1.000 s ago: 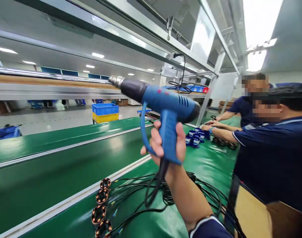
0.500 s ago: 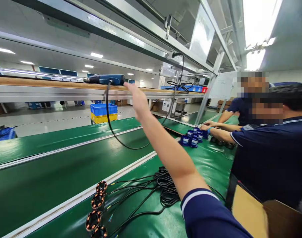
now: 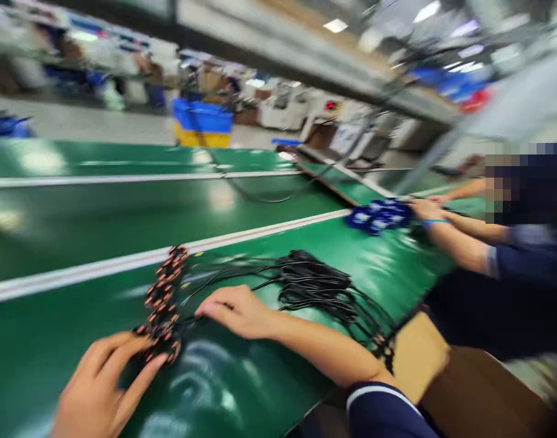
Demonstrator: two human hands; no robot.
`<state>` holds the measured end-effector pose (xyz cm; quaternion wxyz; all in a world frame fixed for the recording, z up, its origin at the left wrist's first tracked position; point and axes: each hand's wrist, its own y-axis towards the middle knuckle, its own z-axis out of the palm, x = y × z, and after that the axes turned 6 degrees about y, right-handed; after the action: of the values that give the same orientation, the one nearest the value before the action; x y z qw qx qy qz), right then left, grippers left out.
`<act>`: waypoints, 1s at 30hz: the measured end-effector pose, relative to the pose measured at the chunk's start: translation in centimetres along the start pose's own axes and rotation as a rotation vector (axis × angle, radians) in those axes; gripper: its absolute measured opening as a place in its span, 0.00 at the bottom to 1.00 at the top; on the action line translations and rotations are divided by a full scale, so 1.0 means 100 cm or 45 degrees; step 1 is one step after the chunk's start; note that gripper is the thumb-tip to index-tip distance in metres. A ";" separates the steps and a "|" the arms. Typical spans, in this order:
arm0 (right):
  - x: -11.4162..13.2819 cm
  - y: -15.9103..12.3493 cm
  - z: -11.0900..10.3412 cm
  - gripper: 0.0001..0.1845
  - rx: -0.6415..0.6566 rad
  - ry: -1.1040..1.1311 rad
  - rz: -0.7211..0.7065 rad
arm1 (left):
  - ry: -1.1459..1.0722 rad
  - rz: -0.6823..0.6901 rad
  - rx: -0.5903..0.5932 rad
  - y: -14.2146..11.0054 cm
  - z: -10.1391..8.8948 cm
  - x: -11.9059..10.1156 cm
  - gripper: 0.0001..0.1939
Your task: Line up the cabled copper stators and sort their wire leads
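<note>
Nearest, the left hand [image 3: 100,389] lies spread with fingertips touching the near end of a row of round copper-wound coils [image 3: 162,304] on the green desk [image 3: 77,219]. The row's long axis runs away from it. The right hand [image 3: 237,310], loosely open, rests just right of the row on their black cables [image 3: 315,286]; a co-worker's arms [image 3: 447,231] reach farther off.

Bare hands; right arm in navy short sleeve [image 3: 388,410], white-striped cuff.
</note>
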<state>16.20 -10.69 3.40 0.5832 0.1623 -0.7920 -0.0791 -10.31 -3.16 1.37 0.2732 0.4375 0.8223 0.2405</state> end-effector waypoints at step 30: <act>-0.006 -0.014 0.041 0.14 0.408 0.805 0.784 | -0.060 0.154 0.775 -0.030 -0.048 -0.005 0.10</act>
<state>12.71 -12.01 1.21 0.7598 0.0239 -0.5889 0.2743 -14.98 -5.84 3.09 0.1338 0.5529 0.8223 -0.0114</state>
